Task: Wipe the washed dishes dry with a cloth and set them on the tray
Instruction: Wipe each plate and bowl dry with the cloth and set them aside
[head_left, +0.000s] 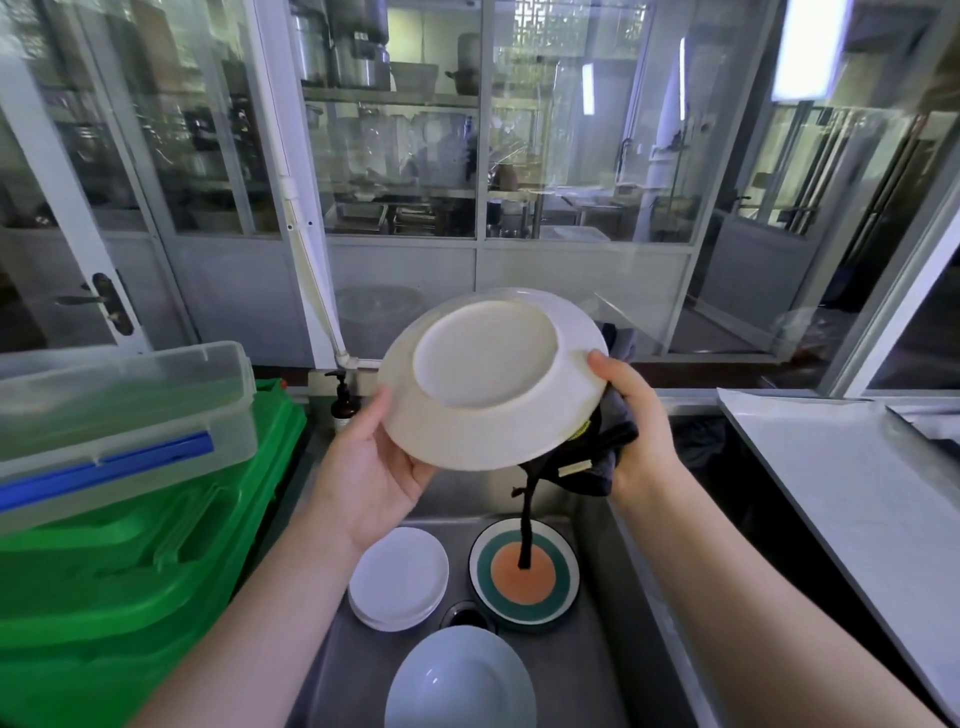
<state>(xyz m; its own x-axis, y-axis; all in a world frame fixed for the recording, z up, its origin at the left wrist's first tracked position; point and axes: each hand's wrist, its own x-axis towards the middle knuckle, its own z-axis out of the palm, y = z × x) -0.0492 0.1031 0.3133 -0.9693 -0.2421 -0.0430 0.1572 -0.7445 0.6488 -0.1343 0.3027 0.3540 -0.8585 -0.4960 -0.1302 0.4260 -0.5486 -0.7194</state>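
Note:
I hold a white plate (488, 379) tilted above the sink, its underside facing me. My left hand (374, 467) grips its lower left rim from below. My right hand (631, 431) holds the right rim together with a dark cloth (597, 457) that lies behind the plate; a strap of the cloth hangs down. Below in the steel sink (602, 675) lie a stack of small white plates (397, 577), a plate with orange and green rings (524, 574) and a pale blue bowl (460, 680).
Green crates (130, 597) stand at the left with a clear lidded box (119, 415) on top. A soap bottle (343, 402) stands behind the sink. A steel counter (852, 493) runs along the right. Glass partitions fill the background.

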